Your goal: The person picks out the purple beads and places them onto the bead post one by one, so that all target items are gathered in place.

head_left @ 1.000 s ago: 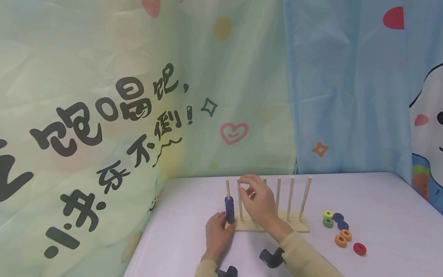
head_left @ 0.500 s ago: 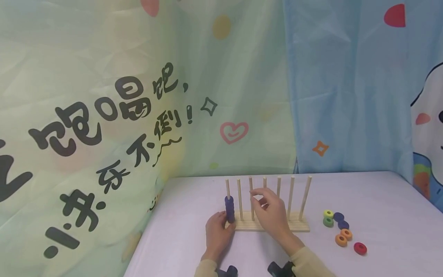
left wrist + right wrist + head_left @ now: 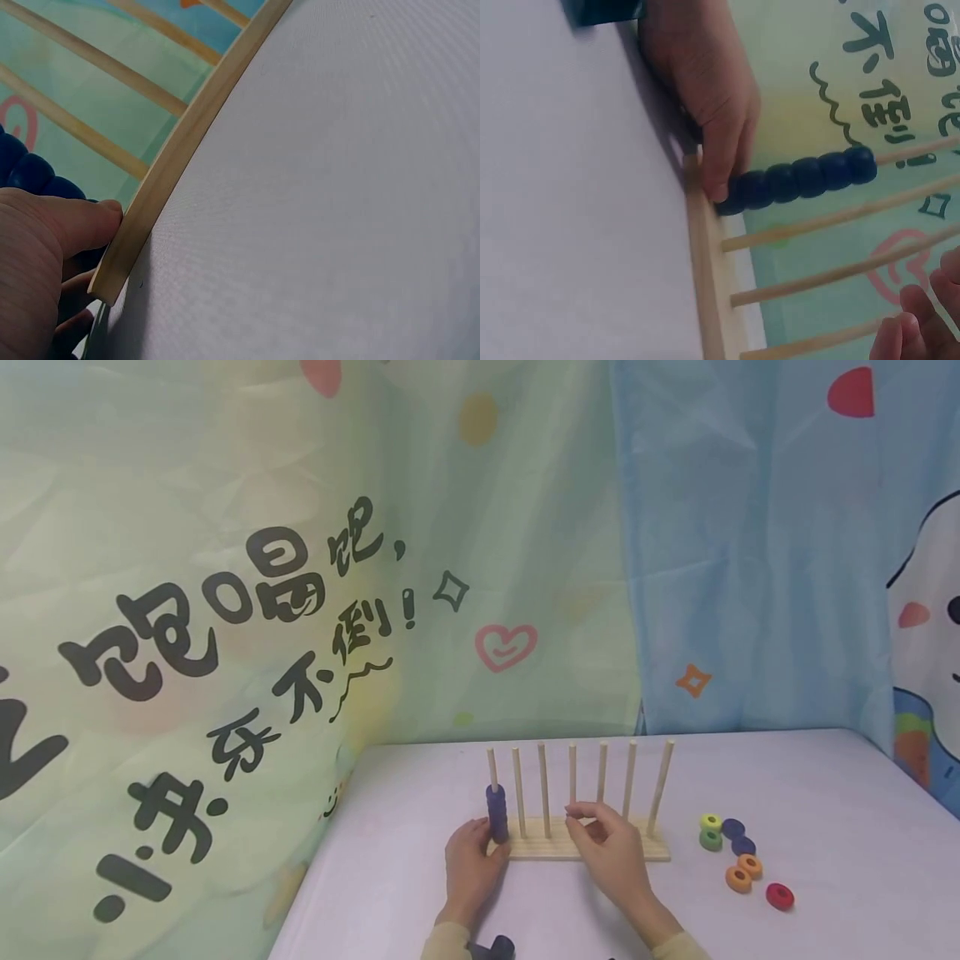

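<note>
A wooden peg stand (image 3: pixel 551 847) with a row of upright pegs stands on the table. Stacked dark blue beads (image 3: pixel 497 814) fill the lower part of its leftmost peg. My left hand (image 3: pixel 472 864) grips the left end of the base, its thumb (image 3: pixel 90 223) on the front edge below the beads. My right hand (image 3: pixel 611 852) is over the front of the stand, bent fingertips close by the middle peg (image 3: pixel 573 774). No bead shows in it; in the right wrist view its fingertips (image 3: pixel 911 322) appear at the lower right, slightly apart.
Loose beads lie right of the stand: a yellow one (image 3: pixel 711 822), a green one (image 3: pixel 710 840), two blue ones (image 3: pixel 743 846), two orange ones (image 3: pixel 738 879) and a red one (image 3: pixel 780 897). A printed curtain (image 3: pixel 525 568) hangs behind the table (image 3: pixel 390 827).
My right hand has moved rightward and down, from the second peg past the third to the middle one. The left hand, the stand and the beads have stayed in place.
</note>
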Demonstrator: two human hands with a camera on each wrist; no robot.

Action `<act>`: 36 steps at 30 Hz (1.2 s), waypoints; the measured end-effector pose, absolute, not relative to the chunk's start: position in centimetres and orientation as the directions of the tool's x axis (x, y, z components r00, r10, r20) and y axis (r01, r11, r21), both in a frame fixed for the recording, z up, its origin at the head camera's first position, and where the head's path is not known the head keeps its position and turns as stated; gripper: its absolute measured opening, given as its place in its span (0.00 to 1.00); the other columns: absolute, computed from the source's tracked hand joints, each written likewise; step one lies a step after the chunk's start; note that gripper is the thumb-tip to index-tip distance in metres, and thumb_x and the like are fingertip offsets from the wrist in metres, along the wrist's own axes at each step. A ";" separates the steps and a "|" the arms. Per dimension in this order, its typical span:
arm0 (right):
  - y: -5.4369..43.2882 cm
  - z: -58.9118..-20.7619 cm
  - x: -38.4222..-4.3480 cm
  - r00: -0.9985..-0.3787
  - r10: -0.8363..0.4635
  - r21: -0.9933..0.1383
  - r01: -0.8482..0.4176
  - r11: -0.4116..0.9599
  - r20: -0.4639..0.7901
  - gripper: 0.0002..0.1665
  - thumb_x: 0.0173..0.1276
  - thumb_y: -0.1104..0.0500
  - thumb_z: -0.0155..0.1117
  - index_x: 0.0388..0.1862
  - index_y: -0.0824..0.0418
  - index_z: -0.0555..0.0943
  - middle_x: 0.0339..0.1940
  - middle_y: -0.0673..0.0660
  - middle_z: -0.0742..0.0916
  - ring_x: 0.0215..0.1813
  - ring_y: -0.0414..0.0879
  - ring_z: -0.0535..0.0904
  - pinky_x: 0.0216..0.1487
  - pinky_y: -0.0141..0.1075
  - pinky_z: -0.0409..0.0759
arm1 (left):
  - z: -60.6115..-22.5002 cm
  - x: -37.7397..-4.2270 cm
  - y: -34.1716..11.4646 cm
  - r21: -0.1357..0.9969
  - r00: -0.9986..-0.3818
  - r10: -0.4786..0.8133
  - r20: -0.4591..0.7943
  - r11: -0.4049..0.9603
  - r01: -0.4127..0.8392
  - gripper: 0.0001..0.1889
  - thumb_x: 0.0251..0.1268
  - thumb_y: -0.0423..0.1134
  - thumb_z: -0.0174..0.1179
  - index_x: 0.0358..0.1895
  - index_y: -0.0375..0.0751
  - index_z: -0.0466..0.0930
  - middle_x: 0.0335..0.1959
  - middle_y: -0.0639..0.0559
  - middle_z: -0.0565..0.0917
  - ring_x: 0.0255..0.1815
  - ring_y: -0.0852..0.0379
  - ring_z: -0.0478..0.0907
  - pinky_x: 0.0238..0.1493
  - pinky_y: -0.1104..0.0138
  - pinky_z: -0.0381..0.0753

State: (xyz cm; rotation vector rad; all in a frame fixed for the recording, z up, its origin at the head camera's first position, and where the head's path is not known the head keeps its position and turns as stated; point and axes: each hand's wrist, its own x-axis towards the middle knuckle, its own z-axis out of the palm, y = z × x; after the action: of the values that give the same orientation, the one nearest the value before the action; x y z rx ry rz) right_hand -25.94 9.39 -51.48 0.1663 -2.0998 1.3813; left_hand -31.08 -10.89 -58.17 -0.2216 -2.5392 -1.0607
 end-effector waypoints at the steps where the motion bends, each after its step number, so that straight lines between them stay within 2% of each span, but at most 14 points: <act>1: 9.6 -51.7 -25.8 -0.807 0.222 -0.794 -0.415 0.443 0.546 0.09 0.59 0.70 0.69 0.38 0.60 0.85 0.36 0.50 0.89 0.28 0.39 0.80 0.32 0.29 0.82 | -58.2 -31.1 -10.9 0.649 -0.913 0.001 0.407 0.703 0.291 0.18 0.53 0.40 0.69 0.49 0.40 0.85 0.50 0.48 0.85 0.59 0.44 0.76 0.67 0.47 0.65; 8: 10.9 -53.2 -25.3 -0.826 0.268 -0.823 -0.350 0.447 0.497 0.08 0.61 0.68 0.69 0.39 0.60 0.85 0.36 0.55 0.89 0.28 0.36 0.81 0.31 0.26 0.82 | -58.0 -31.0 -10.9 0.638 -0.904 0.002 0.428 0.708 0.304 0.18 0.52 0.39 0.69 0.48 0.40 0.85 0.49 0.49 0.86 0.58 0.45 0.77 0.66 0.47 0.67; 15: 12.1 -54.2 -24.4 -0.826 0.337 -0.837 -0.262 0.480 0.452 0.06 0.61 0.67 0.69 0.37 0.60 0.85 0.36 0.55 0.89 0.28 0.34 0.80 0.31 0.22 0.79 | -57.9 -30.9 -10.8 0.640 -0.914 -0.006 0.406 0.716 0.279 0.18 0.53 0.40 0.69 0.49 0.39 0.85 0.50 0.48 0.85 0.59 0.44 0.76 0.67 0.46 0.65; 26: 13.6 -56.3 -23.5 -0.860 0.420 -0.884 -0.073 0.462 0.290 0.07 0.65 0.61 0.67 0.42 0.57 0.85 0.42 0.56 0.89 0.31 0.33 0.81 0.33 0.24 0.79 | -58.5 -30.9 -10.9 0.633 -0.913 0.008 0.409 0.718 0.289 0.18 0.53 0.40 0.69 0.48 0.40 0.86 0.49 0.50 0.86 0.58 0.46 0.77 0.66 0.48 0.67; 36: 14.7 -57.6 -23.5 -0.858 0.423 -0.883 -0.071 0.465 0.291 0.09 0.65 0.60 0.67 0.44 0.59 0.85 0.42 0.57 0.89 0.34 0.31 0.81 0.35 0.18 0.76 | -58.4 -30.8 -11.2 0.648 -0.922 -0.008 0.388 0.713 0.267 0.20 0.54 0.42 0.69 0.50 0.35 0.84 0.52 0.46 0.84 0.61 0.43 0.75 0.67 0.46 0.65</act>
State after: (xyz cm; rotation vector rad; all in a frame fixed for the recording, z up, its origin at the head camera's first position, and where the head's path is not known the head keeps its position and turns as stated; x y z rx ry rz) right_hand -23.48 14.70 -57.55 -0.2929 -2.2412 1.3823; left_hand -30.85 -11.19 -58.37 -0.2012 -2.5565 -1.0482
